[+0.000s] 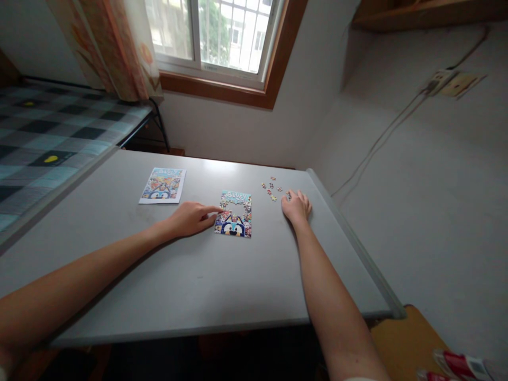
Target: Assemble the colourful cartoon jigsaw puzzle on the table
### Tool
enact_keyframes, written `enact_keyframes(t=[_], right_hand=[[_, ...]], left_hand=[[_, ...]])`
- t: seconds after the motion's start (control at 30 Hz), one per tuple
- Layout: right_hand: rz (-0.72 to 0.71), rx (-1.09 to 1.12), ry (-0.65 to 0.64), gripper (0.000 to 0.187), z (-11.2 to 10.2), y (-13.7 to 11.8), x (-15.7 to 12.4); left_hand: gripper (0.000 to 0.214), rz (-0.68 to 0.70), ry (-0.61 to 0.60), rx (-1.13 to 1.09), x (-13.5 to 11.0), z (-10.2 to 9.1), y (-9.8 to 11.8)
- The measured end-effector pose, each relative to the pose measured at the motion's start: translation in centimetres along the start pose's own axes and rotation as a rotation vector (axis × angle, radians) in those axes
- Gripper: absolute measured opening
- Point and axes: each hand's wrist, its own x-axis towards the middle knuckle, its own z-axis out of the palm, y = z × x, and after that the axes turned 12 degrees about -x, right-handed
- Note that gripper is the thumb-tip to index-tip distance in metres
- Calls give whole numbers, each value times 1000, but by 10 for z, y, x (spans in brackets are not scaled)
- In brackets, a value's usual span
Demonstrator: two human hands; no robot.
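Note:
A partly assembled jigsaw puzzle (234, 225) lies flat on the grey table, with a gap in its upper middle and a blue cartoon dog's face at the bottom. My left hand (192, 218) rests at its left side, index finger stretched out and touching the edge, holding nothing. Over to the right, my right hand (297, 206) is lowered to the table with curled fingers around a small puzzle piece (289, 195), partly hidden by them. Several loose puzzle pieces (271, 186) lie just left of that hand.
A printed reference picture (162, 186) lies on the table (190, 296) to the left. Beyond the left edge is a bed with a checked cover (75, 127). A wall with hanging cables (373, 148) borders the right. Red-wrapped items (460, 365) sit at bottom right.

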Motion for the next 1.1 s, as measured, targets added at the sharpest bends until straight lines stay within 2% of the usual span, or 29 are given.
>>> enact_keyframes(t=[0.7, 1.1], right_hand=[[-5, 11, -20, 52, -4, -2, -1], [-11, 5, -14, 53, 1, -1, 2]], left_hand=[[40, 5, 6, -10, 0, -1, 0], [40, -10, -5, -11, 0, -1, 1]])
